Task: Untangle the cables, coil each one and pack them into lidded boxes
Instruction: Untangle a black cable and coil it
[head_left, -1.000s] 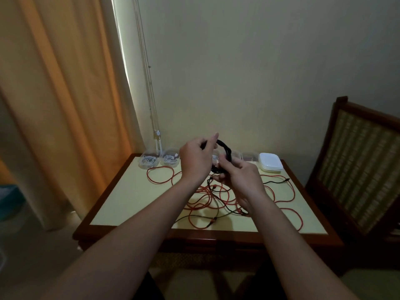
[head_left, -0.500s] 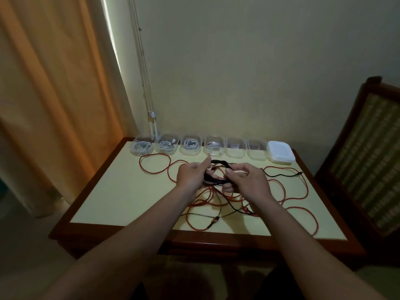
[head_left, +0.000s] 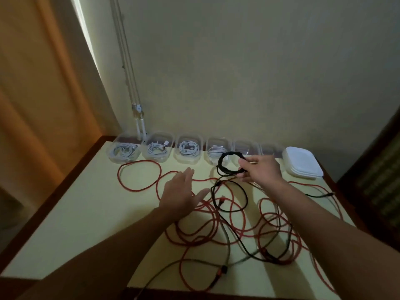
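Holding a black coil (head_left: 230,163) up off the bench (head_left: 86,213), the right hand (head_left: 260,171) pinches its right side between thumb and curled fingers, just in front of the row of clear boxes (head_left: 188,149) along the back edge. Four boxes on the left have white cables in them; the next box (head_left: 245,148), right behind the coil, looks empty, and so does the one beside it. A stack of white lids (head_left: 303,164) sits at the right end of the row. The left hand (head_left: 181,192) is spread flat, fingers straight, over the red cables (head_left: 205,226), holding nothing; can't tell if it touches them. A black tail appears to run from the coil down to a loose loop (head_left: 230,199) on the bench, so coiling looks nearly but maybe not fully done. Step in hand: packing the black cable. Next move probably calls for gathering that tail, dropping the coil into the empty box without it springing open, then a lid. Red and greyish cables lie tangled, not started.
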`<state>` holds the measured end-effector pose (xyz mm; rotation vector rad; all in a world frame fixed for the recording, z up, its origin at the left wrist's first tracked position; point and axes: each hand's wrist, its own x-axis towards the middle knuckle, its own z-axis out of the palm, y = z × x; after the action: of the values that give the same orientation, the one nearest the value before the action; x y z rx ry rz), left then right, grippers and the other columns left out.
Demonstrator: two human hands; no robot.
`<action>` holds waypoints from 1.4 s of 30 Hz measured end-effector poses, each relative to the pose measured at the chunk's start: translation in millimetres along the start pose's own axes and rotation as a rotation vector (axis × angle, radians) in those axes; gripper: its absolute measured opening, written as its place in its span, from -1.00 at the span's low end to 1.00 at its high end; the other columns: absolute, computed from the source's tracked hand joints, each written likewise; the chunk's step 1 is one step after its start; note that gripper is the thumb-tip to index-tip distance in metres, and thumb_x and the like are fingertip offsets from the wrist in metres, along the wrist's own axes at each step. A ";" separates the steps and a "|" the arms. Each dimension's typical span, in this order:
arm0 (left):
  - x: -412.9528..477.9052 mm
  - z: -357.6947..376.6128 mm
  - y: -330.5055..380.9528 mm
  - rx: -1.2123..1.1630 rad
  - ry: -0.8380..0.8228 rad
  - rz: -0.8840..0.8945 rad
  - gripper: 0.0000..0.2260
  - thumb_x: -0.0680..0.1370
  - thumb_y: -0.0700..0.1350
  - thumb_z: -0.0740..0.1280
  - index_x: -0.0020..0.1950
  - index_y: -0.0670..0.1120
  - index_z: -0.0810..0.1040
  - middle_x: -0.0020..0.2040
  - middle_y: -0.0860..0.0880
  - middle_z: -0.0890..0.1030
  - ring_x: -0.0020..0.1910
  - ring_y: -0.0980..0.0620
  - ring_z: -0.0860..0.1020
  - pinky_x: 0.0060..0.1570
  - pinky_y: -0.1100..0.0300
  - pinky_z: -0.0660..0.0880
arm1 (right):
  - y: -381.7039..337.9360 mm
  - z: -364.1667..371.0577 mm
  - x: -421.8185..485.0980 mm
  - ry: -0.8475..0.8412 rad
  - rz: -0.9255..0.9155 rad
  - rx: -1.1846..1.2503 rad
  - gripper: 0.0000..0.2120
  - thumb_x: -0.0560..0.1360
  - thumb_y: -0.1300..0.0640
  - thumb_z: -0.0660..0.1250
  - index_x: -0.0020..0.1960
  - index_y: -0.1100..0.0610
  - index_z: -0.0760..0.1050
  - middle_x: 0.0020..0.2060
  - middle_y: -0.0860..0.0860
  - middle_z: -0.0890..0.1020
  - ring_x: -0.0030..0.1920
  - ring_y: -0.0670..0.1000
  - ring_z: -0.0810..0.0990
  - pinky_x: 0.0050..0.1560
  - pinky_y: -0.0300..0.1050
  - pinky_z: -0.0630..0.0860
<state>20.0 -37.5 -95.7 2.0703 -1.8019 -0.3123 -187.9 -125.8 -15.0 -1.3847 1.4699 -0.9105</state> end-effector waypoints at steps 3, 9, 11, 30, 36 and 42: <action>29.1 21.3 -16.1 0.133 -0.034 0.015 -0.18 0.54 0.43 0.07 0.64 -0.03 0.00 0.65 -0.03 -0.02 0.62 -0.09 -0.03 0.55 -0.13 0.05 | 0.7 10.9 41.5 -0.002 0.001 -0.021 -0.95 0.56 0.18 0.44 -0.07 0.13 0.59 -0.16 0.18 0.70 -0.25 0.14 0.74 -0.08 0.10 0.69; 61.8 59.6 -51.7 0.189 -0.023 0.067 -0.14 0.51 0.49 -0.14 0.64 -0.02 -0.13 0.65 -0.04 -0.13 0.61 -0.10 -0.18 0.56 -0.13 -0.16 | 4.2 43.2 111.0 -0.033 0.038 -0.010 -0.90 0.60 0.20 0.38 0.05 0.24 0.56 -0.24 0.14 0.64 -0.37 0.07 0.66 -0.18 0.04 0.67; 71.8 62.6 -57.1 0.203 -0.002 0.082 -0.13 0.49 0.50 -0.20 0.64 -0.01 -0.13 0.65 -0.02 -0.13 0.61 -0.08 -0.19 0.56 -0.13 -0.22 | 3.9 55.8 127.7 -0.021 0.035 -0.013 -0.95 0.61 0.21 0.37 0.04 0.20 0.54 -0.24 0.15 0.65 -0.39 0.06 0.65 -0.22 0.01 0.69; 79.8 66.8 -60.4 0.130 0.031 0.094 -0.16 0.51 0.48 -0.10 0.64 -0.03 0.02 0.65 0.01 0.02 0.62 0.00 -0.10 0.58 -0.03 -0.17 | 39.5 90.5 165.0 0.022 -0.520 -1.030 -0.66 0.60 -0.07 0.30 -0.07 0.18 0.66 -0.20 0.16 0.66 -0.18 0.13 0.49 -0.20 -0.07 0.41; 79.7 67.5 -60.6 0.131 0.042 0.095 -0.17 0.52 0.48 -0.10 0.64 -0.01 0.04 0.65 0.00 0.02 0.62 -0.01 -0.09 0.58 -0.02 -0.17 | 42.2 91.0 171.3 -0.094 -0.394 -1.185 -0.68 0.64 -0.08 0.22 0.00 0.12 0.62 -0.09 0.14 0.63 -0.06 0.18 0.61 -0.16 -0.07 0.44; 79.2 66.0 -59.8 0.124 0.074 0.108 -0.20 0.52 0.43 -0.06 0.60 -0.05 0.19 0.62 -0.04 0.15 0.61 -0.05 0.02 0.58 -0.02 -0.12 | 40.6 90.5 166.3 -0.172 -0.556 -1.165 -0.71 0.66 -0.06 0.14 0.19 -0.03 0.59 0.15 0.06 0.62 0.13 0.17 0.56 0.11 0.09 0.53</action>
<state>59.3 -117.9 -174.3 2.0279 -1.9228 -0.0948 -112.1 -280.9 -102.7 -2.7260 1.5379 -0.1294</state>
